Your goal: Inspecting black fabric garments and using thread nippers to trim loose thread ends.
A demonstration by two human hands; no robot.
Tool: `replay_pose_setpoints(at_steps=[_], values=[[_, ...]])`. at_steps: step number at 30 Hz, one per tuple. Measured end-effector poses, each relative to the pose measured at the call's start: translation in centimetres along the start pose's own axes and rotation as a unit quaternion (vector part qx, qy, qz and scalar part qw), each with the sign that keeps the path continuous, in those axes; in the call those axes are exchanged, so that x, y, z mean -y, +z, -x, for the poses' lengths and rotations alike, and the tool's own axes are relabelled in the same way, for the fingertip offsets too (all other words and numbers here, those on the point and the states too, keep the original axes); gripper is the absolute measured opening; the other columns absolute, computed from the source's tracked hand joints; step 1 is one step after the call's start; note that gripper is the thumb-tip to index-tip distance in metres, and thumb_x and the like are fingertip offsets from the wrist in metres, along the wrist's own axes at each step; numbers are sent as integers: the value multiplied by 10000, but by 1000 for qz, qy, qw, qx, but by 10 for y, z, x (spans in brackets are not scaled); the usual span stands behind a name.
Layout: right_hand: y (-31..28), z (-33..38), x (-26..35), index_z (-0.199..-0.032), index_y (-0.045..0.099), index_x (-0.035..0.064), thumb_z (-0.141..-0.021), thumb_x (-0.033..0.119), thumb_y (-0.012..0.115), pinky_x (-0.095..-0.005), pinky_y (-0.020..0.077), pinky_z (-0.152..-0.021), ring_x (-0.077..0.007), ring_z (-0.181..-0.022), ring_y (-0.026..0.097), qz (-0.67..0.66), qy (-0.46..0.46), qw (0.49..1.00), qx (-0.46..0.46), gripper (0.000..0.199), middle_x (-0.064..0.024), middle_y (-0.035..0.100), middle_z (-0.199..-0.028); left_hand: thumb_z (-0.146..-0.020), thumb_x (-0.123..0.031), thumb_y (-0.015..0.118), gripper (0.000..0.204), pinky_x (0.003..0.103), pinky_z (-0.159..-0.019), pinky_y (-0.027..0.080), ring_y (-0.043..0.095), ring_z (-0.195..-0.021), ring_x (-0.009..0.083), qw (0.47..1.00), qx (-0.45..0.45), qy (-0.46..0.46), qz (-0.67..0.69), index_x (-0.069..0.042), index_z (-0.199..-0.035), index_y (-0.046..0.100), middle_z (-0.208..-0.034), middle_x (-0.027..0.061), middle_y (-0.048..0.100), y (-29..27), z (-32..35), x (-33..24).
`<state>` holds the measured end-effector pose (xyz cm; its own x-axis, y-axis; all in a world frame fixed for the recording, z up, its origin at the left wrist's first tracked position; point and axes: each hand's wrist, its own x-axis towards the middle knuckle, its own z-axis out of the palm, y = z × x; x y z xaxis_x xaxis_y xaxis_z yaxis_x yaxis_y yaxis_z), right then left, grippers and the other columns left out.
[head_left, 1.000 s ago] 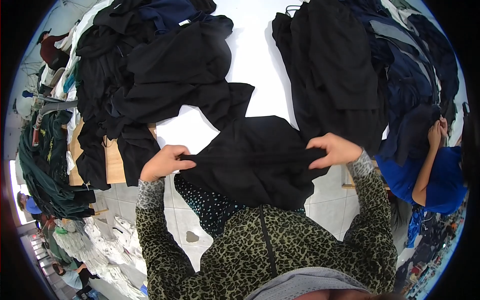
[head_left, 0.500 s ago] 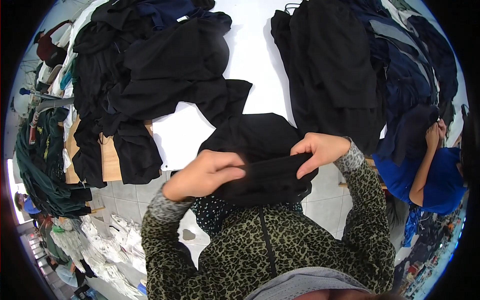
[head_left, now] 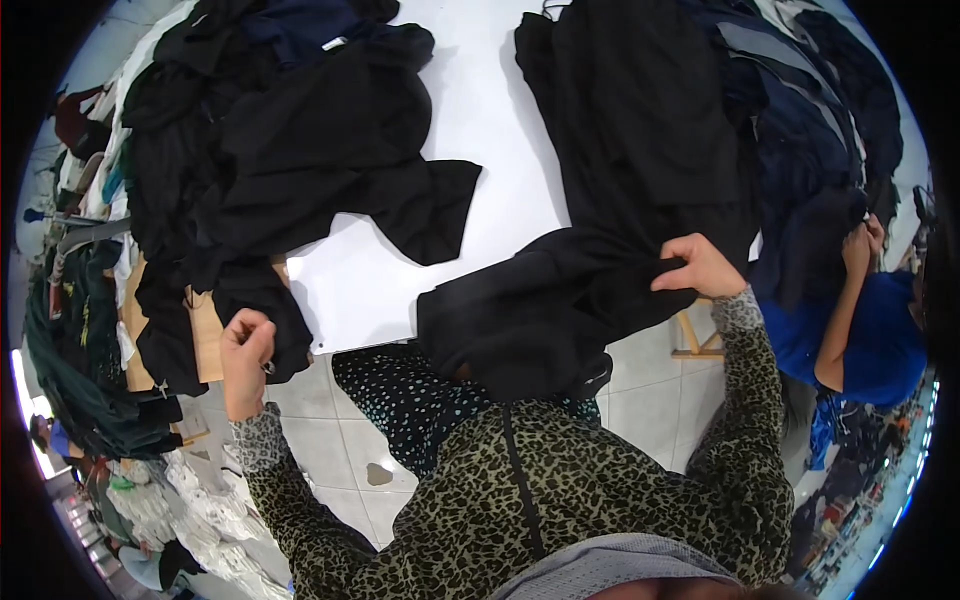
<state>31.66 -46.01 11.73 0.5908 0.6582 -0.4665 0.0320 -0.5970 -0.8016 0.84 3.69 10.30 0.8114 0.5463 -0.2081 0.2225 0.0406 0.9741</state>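
A black garment (head_left: 505,315) hangs over the table's near edge against my front, its upper part on the white tabletop. My right hand (head_left: 703,266) pinches one end of it between thumb and fingers, drawing it out to the right. Away to the left, my left hand (head_left: 247,355) is closed with the fingers curled in. A small shiny bit shows at its side, too small to name. Right behind that hand hangs the edge of a black garment pile (head_left: 330,110), and I cannot tell whether they touch.
The white table (head_left: 490,90) runs ahead between the left pile and another stack of black garments (head_left: 640,110). Navy garments (head_left: 800,130) lie farther right, where another person in a blue top (head_left: 880,345) handles cloth. White cloth (head_left: 215,510) is heaped at lower left.
My left hand has let go of the black garment and moved left. My right hand has shifted right and slightly up, pulling the garment's end along; its folded edge has opened out.
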Motion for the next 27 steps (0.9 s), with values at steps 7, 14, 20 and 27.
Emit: replay_pose_setpoints(at_steps=[7, 14, 20, 27], values=[[55, -6, 91, -716, 604, 1, -808, 101, 715, -185, 354, -536, 0, -606, 424, -101, -96, 985, 101, 175, 73, 516, -627, -762, -184, 741, 549, 242, -705, 454, 532, -806, 112, 948, 299, 71, -83, -23, -1239, 523, -1108, 79, 564, 204, 19, -33], [64, 17, 116, -950, 577, -7, -833, 31, 673, -169, 414, -603, -3, -671, 489, -211, -154, 936, 238, 156, 36, 579, -773, -829, -102, 663, 200, 197, -586, 428, 508, -634, 60, 914, 393, -94, 44, -23, -970, 546, -764, -21, 560, 220, 17, -50], [70, -1, 123, -1139, 450, 4, -801, -27, 678, -183, 340, -577, -26, -634, 415, -192, -150, 877, 413, 408, 42, 487, -710, -881, -122, 596, 104, 177, -461, 330, 410, -542, 11, 897, 412, -159, 15, -72, -937, 525, -693, -59, 493, 160, 29, -78], [61, -40, 99, -1034, 569, -15, -760, 182, 744, -249, 489, -630, -115, -670, 604, 84, -123, 926, 346, 380, -83, 656, -811, -684, -83, 803, 396, 167, -520, 243, 314, -599, 3, 959, 264, 3, -102, -79, -971, 530, -686, -96, 424, 90, 30, -103]])
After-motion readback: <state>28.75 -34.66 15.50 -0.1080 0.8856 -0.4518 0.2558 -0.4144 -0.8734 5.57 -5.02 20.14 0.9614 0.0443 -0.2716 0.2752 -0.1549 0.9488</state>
